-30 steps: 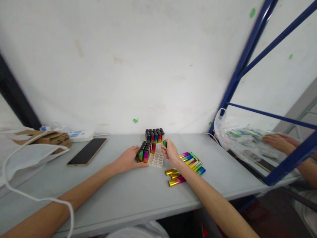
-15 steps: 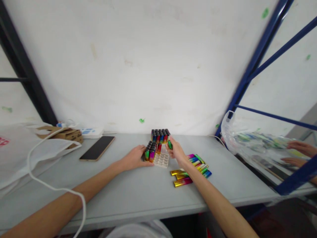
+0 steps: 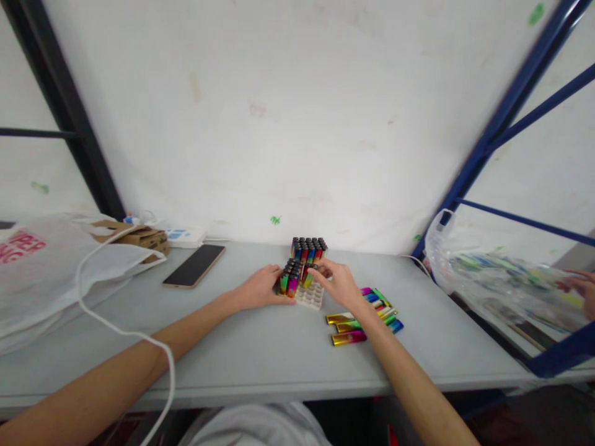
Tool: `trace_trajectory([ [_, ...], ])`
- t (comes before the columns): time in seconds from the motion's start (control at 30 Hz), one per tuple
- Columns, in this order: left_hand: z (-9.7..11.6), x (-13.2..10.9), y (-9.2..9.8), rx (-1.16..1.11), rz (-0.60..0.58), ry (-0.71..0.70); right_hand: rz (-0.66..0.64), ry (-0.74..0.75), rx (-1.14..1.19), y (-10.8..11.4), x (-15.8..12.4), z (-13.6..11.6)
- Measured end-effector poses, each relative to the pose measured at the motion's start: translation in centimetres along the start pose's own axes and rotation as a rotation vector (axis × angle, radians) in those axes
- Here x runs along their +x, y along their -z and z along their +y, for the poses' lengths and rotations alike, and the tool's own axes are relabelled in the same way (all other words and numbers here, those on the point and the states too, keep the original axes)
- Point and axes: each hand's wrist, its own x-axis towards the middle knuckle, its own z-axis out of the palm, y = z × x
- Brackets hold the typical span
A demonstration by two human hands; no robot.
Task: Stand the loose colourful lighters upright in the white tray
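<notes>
A pale tray with round holes [image 3: 310, 298] lies on the table, its left part filled with upright lighters [image 3: 290, 277] in shiny rainbow colours with black tops. My left hand [image 3: 260, 287] grips the tray's left side, thumb along the front edge and fingers behind. Over the tray, my right hand [image 3: 338, 282] pinches a green and yellow lighter [image 3: 307, 277], tilted beside the filled rows. Its lower end meets the tray area; whether it sits in a hole I cannot tell. Below my right wrist lies a loose pile of shiny lighters [image 3: 349, 337].
Behind the tray stands another block of upright lighters [image 3: 308, 248]. A phone [image 3: 195, 266], a cardboard box [image 3: 145, 239], a plastic bag [image 3: 51, 272] and a white cable [image 3: 125, 337] are on the left. Past the blue frame [image 3: 469, 161], another person's hand [image 3: 583, 288] is near plastic-wrapped things.
My right hand has brought the lighter down and left to the filled rows of the tray. My left hand stays on the tray. The whole view has shifted slightly.
</notes>
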Motion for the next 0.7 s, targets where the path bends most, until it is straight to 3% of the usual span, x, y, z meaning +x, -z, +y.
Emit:
trace_trajectory([
  [0.13, -0.1, 0.0, -0.1, -0.001, -0.002, -0.013, -0.024, -0.013, -0.042, -0.8, 0.2, 0.4],
  [0.37, -0.1, 0.1, -0.2, 0.0, -0.003, -0.014, -0.155, 0.082, -0.175, 0.3, 0.8, 0.4],
  [0.53, -0.3, 0.1, -0.2, -0.011, 0.003, -0.006, -0.13, -0.04, -0.355, -0.3, 1.6, -0.1],
  [0.63, -0.6, 0.2, -0.2, -0.018, -0.001, 0.006, -0.22, -0.062, -0.247, 1.4, 1.0, -0.1],
  [0.7, -0.7, 0.3, -0.2, -0.018, -0.006, -0.001, -0.183, -0.109, -0.176, 4.0, 0.2, 0.2],
])
